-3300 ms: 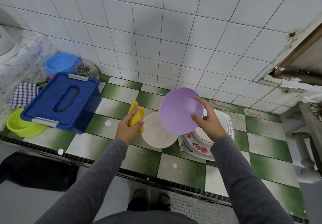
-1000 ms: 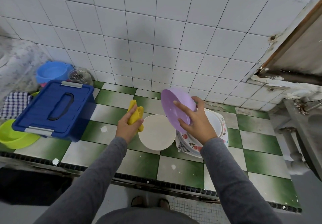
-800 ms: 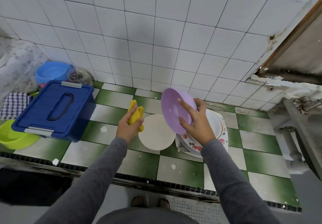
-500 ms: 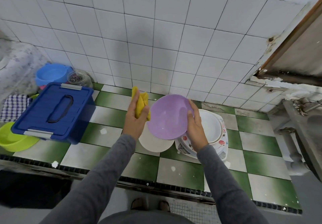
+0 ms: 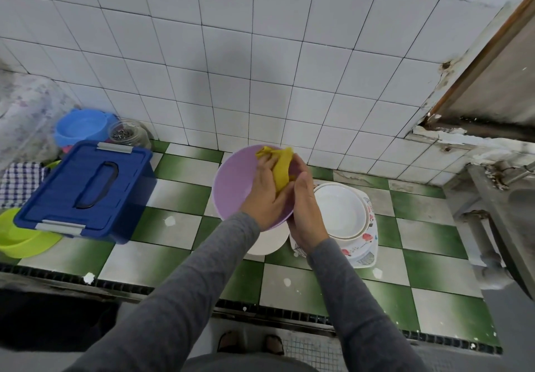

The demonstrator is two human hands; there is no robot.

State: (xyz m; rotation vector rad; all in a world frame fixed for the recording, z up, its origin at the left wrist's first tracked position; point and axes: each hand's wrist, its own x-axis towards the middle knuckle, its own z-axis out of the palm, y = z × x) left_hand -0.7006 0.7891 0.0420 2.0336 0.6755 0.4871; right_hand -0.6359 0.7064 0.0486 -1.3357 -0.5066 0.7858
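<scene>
A lilac plastic bowl point(image 5: 234, 183) is held tilted above the green-and-white tiled counter point(image 5: 173, 195), its hollow facing me. My right hand point(image 5: 304, 212) grips its right rim. My left hand point(image 5: 266, 195) lies inside the bowl and presses a folded yellow cloth point(image 5: 280, 169) against the upper right of the inner wall. Below the bowl a white bowl point(image 5: 265, 244) stands on the counter, mostly hidden. To the right sits a stack of white plates point(image 5: 341, 209) on a flowered plate point(image 5: 366, 244).
A blue lidded box point(image 5: 86, 192) stands at the left, with a lime-green bowl point(image 5: 20, 241) in front, a blue bowl point(image 5: 81, 128) and a glass jar point(image 5: 127, 135) behind, and a checked cloth point(image 5: 20, 180). A steel sink edge point(image 5: 498, 212) is at the right. The counter's front edge point(image 5: 260, 311) runs below.
My right hand turned the lilac bowl so its hollow faces me and raised it. My left hand brought the yellow cloth from beside the white bowl into the lilac bowl.
</scene>
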